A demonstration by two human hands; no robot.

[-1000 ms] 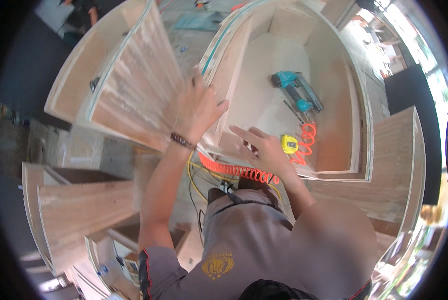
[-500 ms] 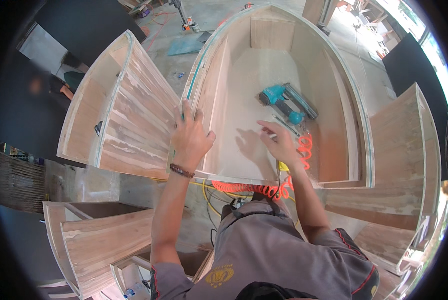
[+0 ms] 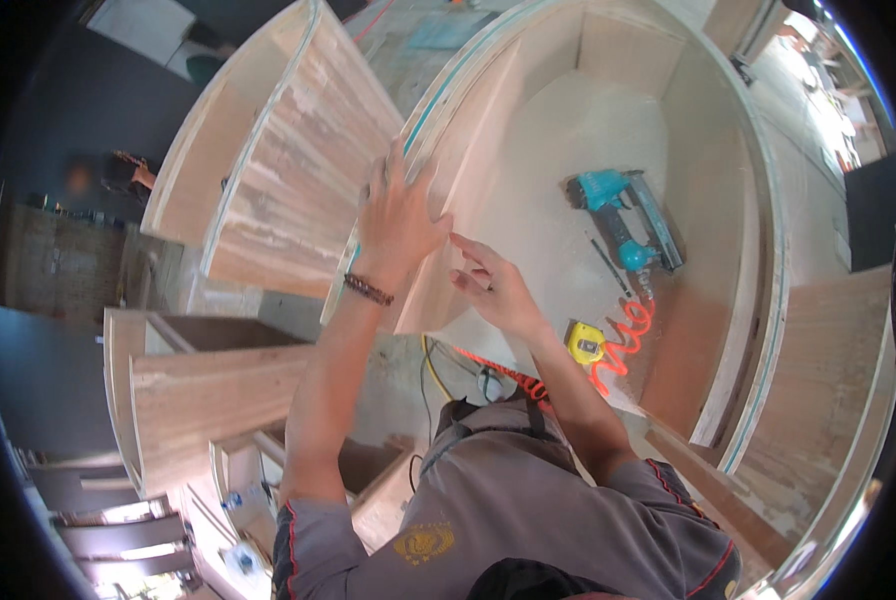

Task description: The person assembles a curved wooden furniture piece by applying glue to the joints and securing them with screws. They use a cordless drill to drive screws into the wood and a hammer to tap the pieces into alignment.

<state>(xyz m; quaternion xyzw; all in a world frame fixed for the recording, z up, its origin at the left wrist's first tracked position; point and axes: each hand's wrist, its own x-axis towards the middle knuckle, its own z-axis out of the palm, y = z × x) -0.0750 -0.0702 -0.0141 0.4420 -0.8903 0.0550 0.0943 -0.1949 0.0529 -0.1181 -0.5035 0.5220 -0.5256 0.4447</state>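
A boat-shaped wooden cabinet (image 3: pixel 528 150) with a pale inside floor lies in front of me. My left hand (image 3: pixel 400 222) rests with spread fingers over the rim of its left wall. Just right of it, above the cabinet's inside, my right hand (image 3: pixel 493 292) reaches left with its fingers loosely bent and apart, its forefinger close to the left thumb. Nothing shows in either hand. On the cabinet floor lie a teal and black nail gun (image 3: pixel 628 218), a dark pencil-like stick (image 3: pixel 609 266) and a yellow tape measure (image 3: pixel 586 343).
An orange coiled air hose (image 3: pixel 623 345) runs from the nail gun across the near edge. Similar curved wooden cabinets stand at the left (image 3: pixel 288 160), lower left (image 3: pixel 213 405) and right (image 3: pixel 818 370). Another person's hand (image 3: pixel 144 177) shows at the far left.
My view has turned, so the cabinet appears closer and tilted. My right hand has moved left, close to my left hand, which stays on the left wall.
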